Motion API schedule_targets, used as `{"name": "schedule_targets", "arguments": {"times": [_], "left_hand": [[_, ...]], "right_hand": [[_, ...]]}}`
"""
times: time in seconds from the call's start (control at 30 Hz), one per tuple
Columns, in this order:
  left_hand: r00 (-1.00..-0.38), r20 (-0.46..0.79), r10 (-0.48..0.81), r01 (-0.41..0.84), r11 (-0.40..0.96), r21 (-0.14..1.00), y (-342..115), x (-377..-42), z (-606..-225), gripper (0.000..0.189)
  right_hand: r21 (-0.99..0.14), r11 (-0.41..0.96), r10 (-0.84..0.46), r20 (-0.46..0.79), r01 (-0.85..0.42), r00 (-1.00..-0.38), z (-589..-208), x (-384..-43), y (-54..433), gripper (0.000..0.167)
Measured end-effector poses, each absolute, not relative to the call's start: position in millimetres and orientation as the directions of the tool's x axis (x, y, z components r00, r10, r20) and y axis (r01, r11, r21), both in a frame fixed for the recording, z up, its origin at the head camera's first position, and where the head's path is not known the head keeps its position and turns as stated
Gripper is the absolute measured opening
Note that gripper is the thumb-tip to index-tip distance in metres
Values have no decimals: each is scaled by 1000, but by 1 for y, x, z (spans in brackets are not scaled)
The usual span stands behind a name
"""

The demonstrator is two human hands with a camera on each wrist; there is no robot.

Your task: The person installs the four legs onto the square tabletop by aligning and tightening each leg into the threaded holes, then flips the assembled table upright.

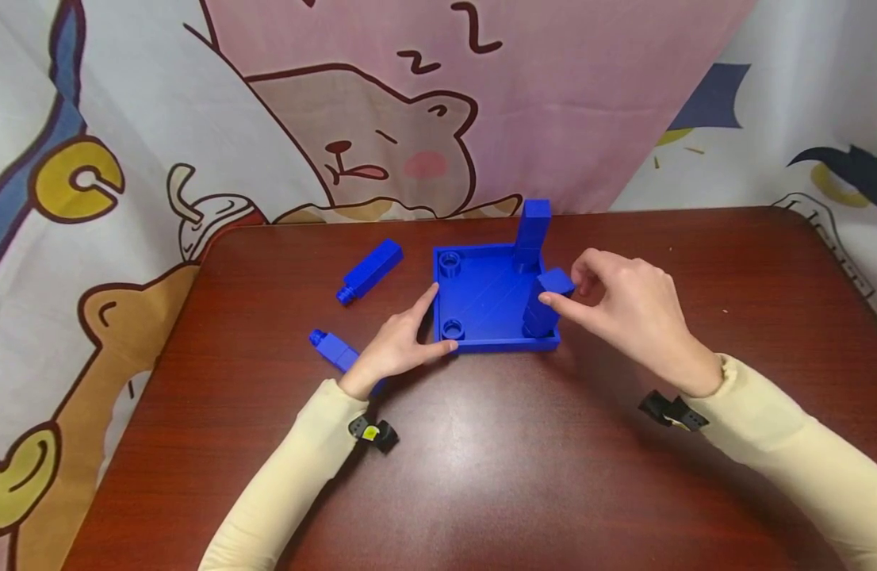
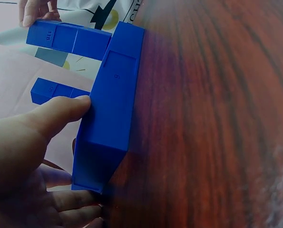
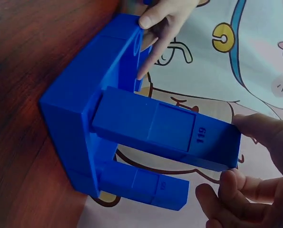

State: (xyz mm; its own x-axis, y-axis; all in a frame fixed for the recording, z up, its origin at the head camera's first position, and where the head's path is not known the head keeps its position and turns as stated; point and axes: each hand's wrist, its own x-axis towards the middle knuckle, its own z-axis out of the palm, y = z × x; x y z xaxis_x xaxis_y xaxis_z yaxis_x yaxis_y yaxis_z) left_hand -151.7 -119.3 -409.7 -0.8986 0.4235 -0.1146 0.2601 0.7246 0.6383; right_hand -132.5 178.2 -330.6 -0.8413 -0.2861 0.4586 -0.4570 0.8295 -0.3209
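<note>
A shallow blue square tray (image 1: 488, 295) with raised walls lies on the table, with round sockets (image 1: 453, 329) in its two left corners. My left hand (image 1: 399, 339) is spread at its near-left corner, thumb on the near wall and fingers along the left wall. At the near-right corner stands a blue square post (image 3: 151, 126), slightly tilted in the head view and marked 119. My right hand (image 1: 634, 305) pinches its top between thumb and fingers. A second blue post (image 1: 533, 230) stands upright in the far-right corner, untouched.
Two loose blue posts lie left of the tray: one (image 1: 373, 268) farther back with its threaded end toward me, another (image 1: 335, 349) partly hidden under my left wrist. Behind the brown table (image 1: 481, 476) hangs a cartoon-printed curtain (image 1: 588, 103), close to the table's far edge.
</note>
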Motion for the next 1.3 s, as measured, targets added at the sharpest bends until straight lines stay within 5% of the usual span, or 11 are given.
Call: {"name": "schedule_targets", "arguments": {"times": [0.33,0.67,0.9,1.3], "left_hand": [[-900,-116,420,256,725,639,-119,-151,-409,94],[-901,-110,419,259,724,639,-119,-151,-409,94],[-899,-115,422,258,725,639,-119,-151,-411,94],[-901,-110,419,259,725,638,-119,-151,-410,94]], "right_hand": [[-365,757,-386,418,-542,-822,-317,-135,186,32],[-539,464,-633,355,-703,-688,-312,-151,195,46],[-596,530,-567,279,-603,-775,-328,-153,192,37],[-561,618,-393,386,-551,-834,-338,-147,181,27]]}}
